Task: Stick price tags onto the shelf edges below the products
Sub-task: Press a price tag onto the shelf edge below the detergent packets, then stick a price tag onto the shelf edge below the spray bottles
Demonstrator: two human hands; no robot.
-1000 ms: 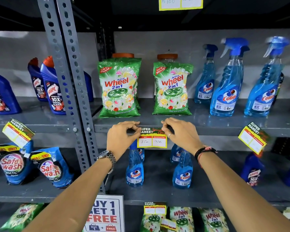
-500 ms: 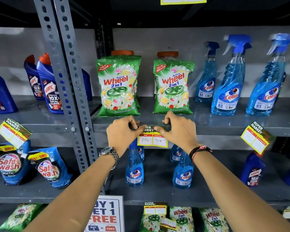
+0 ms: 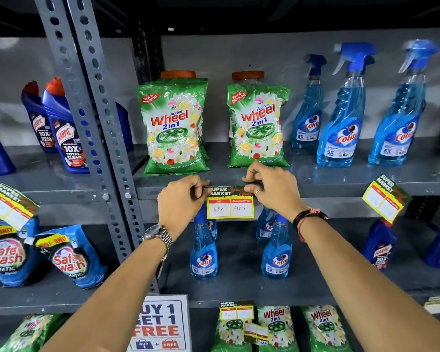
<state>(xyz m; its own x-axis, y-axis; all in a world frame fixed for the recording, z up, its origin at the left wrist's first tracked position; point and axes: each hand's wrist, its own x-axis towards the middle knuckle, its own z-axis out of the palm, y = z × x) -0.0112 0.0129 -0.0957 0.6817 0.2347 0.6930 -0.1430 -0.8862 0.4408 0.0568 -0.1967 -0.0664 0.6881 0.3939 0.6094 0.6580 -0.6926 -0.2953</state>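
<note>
Presently: price tag, thin printed card, likely light and bendable, is hanging from the shelf edge below the Wheel packets. Left hand and right hand are pinching its top corners; best gripped there, off the handwritten prices.

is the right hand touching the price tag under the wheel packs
Touching. The head view shows the right hand pressing its fingertips on the price tag, overlapping its top right corner.
</note>
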